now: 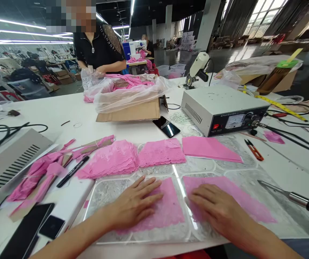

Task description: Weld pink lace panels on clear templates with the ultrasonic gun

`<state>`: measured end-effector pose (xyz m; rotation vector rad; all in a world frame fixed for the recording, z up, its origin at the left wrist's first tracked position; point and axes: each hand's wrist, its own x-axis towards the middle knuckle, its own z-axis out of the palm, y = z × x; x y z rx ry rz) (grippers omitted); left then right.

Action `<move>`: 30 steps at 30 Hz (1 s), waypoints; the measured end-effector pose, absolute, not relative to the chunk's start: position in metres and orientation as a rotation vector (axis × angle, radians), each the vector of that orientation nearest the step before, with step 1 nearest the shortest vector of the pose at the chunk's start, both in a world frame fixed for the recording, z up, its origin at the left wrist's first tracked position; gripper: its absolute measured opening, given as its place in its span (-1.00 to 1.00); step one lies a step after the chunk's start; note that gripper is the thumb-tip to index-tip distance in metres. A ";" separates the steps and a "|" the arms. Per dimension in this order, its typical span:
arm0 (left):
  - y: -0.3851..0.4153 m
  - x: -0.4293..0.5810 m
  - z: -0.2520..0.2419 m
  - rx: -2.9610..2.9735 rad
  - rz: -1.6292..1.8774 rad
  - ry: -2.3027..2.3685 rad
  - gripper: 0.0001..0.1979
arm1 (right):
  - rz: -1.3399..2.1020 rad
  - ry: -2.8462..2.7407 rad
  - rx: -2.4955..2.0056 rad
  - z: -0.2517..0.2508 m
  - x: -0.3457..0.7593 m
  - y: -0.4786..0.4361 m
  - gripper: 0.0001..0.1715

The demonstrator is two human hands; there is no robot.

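My left hand (133, 203) lies flat, fingers spread, on a pink lace piece (167, 210) on a clear plastic sheet (106, 190). My right hand (215, 208) rests flat on a plain pink fabric piece (246, 205) beside it. Both pieces touch near the middle seam. Behind them lie two stacks of pink lace (111, 160) (161, 151) and a stack of plain pink fabric (210, 148).
A grey power unit (221, 108) stands behind right, with a metal-tipped tool (291, 197) and red snips (254, 149) nearby. A phone (166, 126), a cardboard box (133, 111) of pink fabric and a person in black (97, 50) are beyond. Another grey box (11, 162) and pink strips (46, 169) lie left.
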<state>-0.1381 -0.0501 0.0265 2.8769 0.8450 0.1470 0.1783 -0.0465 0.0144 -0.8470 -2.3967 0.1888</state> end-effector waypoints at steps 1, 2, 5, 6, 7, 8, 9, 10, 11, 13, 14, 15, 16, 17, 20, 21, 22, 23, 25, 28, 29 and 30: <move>-0.050 -0.138 0.027 2.888 0.202 0.852 -0.60 | 0.211 -2.330 -0.932 0.012 0.186 -0.035 -0.69; -0.048 -0.136 0.027 2.897 0.269 0.863 -0.63 | 0.267 -2.251 -1.044 0.011 0.195 -0.021 -0.72; -0.026 -0.117 0.029 2.864 0.461 0.935 -0.71 | 0.302 -2.065 -1.321 0.008 0.220 0.026 -0.79; -0.014 -0.107 0.030 2.842 0.491 0.963 -0.73 | 0.299 -2.034 -1.374 0.008 0.227 0.040 -0.80; 0.000 -0.094 0.032 2.821 0.492 0.991 -0.76 | 0.303 -2.012 -1.417 0.007 0.231 0.052 -0.80; 0.015 -0.081 0.034 2.813 0.477 1.012 -0.77 | 0.314 -1.996 -1.453 0.006 0.233 0.061 -0.81; 0.031 -0.067 0.036 2.807 0.454 1.029 -0.79 | 0.333 -1.987 -1.484 0.005 0.234 0.069 -0.82; 0.047 -0.053 0.038 2.800 0.419 1.049 -0.80 | 0.355 -1.984 -1.508 0.004 0.234 0.074 -0.83; 0.063 -0.040 0.039 2.793 0.375 1.066 -0.82 | 0.378 -1.986 -1.528 0.002 0.232 0.078 -0.84; 0.092 -0.015 0.040 2.780 0.273 1.078 -0.84 | 0.421 -2.000 -1.558 -0.001 0.230 0.082 -0.85; 0.103 -0.005 0.039 2.770 0.220 1.081 -0.78 | 0.439 -2.006 -1.570 -0.002 0.230 0.082 -0.84; 0.113 0.004 0.038 2.758 0.168 1.081 -0.74 | 0.456 -2.011 -1.579 -0.003 0.230 0.083 -0.84; 0.120 0.011 0.037 2.745 0.119 1.079 -0.71 | 0.472 -2.014 -1.587 -0.003 0.230 0.083 -0.83; 0.126 0.016 0.036 2.732 0.075 1.078 -0.70 | 0.488 -2.016 -1.593 -0.003 0.231 0.083 -0.82; 0.135 0.023 0.035 2.702 -0.018 1.073 -0.69 | 0.527 -2.011 -1.612 -0.001 0.232 0.084 -0.80; 0.137 0.023 0.035 2.695 -0.038 1.070 -0.69 | 0.537 -2.005 -1.619 -0.001 0.233 0.084 -0.80; 0.138 0.023 0.036 2.689 -0.056 1.064 -0.68 | 0.546 -1.998 -1.628 0.000 0.233 0.084 -0.79; 0.139 0.023 0.038 2.684 -0.072 1.059 -0.68 | 0.554 -1.991 -1.636 0.000 0.233 0.084 -0.79; 0.140 0.023 0.041 2.679 -0.103 1.050 -0.68 | 0.569 -1.982 -1.649 0.000 0.233 0.084 -0.79; 0.140 0.024 0.045 2.684 -0.139 1.044 -0.68 | 0.582 -1.976 -1.657 0.001 0.233 0.084 -0.81; 0.140 0.024 0.046 2.687 -0.148 1.041 -0.68 | 0.585 -1.975 -1.658 0.001 0.233 0.083 -0.81; 0.139 0.024 0.047 2.691 -0.155 1.038 -0.68 | 0.587 -1.974 -1.659 0.001 0.233 0.083 -0.81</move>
